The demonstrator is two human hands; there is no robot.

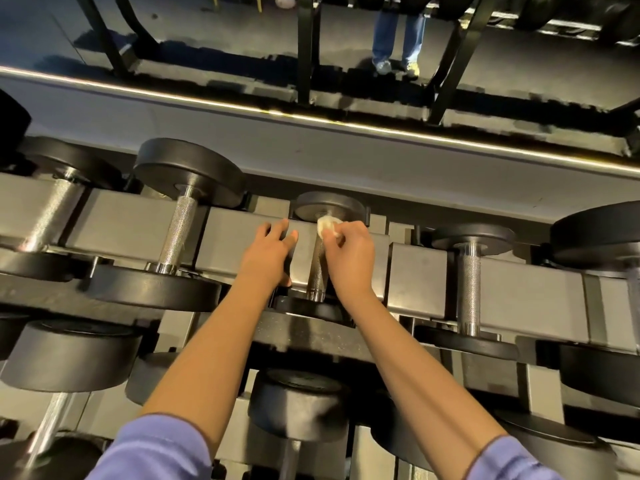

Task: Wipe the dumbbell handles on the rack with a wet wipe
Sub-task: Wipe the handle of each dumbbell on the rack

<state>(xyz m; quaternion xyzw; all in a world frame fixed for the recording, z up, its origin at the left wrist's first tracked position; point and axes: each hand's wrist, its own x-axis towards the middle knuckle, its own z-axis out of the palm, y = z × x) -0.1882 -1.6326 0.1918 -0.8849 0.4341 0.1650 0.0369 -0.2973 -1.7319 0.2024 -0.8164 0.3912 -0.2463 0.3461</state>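
A small dumbbell lies in the middle of the rack's top row, its knurled steel handle (318,271) running away from me between two black heads. My right hand (349,254) pinches a bunched white wet wipe (327,226) against the far end of that handle, close to the far head (329,207). My left hand (268,252) rests with straight, spread fingers on the grey rack saddle (242,230) just left of the handle and holds nothing.
More dumbbells flank it: a bigger one on the left with handle (178,233), another on the right with handle (468,289). A lower row of black dumbbells (298,400) sits nearer me. Behind the rack a mirror shows a person's legs (398,36).
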